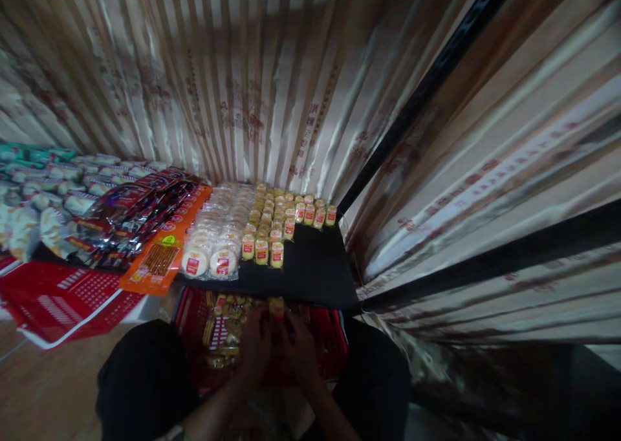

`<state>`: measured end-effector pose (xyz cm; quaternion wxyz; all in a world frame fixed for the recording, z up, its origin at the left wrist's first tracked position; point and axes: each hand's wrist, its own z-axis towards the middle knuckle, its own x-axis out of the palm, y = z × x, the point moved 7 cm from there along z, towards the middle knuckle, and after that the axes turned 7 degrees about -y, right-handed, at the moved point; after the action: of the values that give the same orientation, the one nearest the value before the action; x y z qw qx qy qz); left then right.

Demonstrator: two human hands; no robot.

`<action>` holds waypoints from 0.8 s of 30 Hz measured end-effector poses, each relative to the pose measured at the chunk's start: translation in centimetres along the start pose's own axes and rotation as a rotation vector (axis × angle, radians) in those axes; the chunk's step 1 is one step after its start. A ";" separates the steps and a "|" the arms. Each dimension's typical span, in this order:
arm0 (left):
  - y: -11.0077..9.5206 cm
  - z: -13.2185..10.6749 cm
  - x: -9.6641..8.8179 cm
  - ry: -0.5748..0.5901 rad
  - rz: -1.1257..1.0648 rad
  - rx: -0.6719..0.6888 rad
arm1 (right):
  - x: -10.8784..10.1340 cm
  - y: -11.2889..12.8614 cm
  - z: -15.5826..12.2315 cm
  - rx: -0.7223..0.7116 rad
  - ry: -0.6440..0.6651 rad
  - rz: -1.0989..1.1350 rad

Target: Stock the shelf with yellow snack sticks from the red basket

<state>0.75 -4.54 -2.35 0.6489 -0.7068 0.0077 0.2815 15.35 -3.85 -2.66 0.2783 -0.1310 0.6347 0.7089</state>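
Both my hands are down inside a red plastic basket (pixel 334 347) on my lap, below a black table (pixel 315 269). My left hand (pixel 255 347) and my right hand (pixel 299 350) are close together, fingers curled round small yellow snack packets (pixel 277 307) at the basket's top edge. More loose yellow packets (pixel 224 324) lie in the basket's left half. On the table stand rows of the same small yellow packets (pixel 272 224). It is dark here, so the exact grip is hard to make out.
Left of the yellow rows lie stacked round white cakes in clear wrap (pixel 216 234), orange snack packs (pixel 162 257), dark red foil bags (pixel 129 215) and pale wrapped buns (pixel 43 202). A striped curtain (pixel 233 85) hangs behind and to the right. A red printed sheet (pixel 58 299) hangs at left.
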 end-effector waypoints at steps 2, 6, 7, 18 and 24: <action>-1.2 0.2 0.3 0.019 -0.005 0.064 | -0.9 0.4 0.2 -0.016 -0.047 -0.006; -3.5 0.7 1.2 0.056 -0.031 0.142 | -2.3 0.9 1.2 0.014 -0.087 0.015; -4.2 0.9 1.4 0.059 -0.035 0.163 | -2.6 1.0 1.5 0.032 -0.094 0.024; -10.0 3.1 4.7 0.149 -0.070 0.267 | -5.8 1.1 5.7 0.067 -0.229 0.046; -11.2 4.5 7.4 0.156 0.017 0.259 | -6.6 -0.4 8.1 0.070 -0.268 0.054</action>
<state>9.45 4.03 4.85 0.7298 -0.6367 0.1002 0.2280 22.30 2.57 1.89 0.3459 -0.0082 0.6196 0.7046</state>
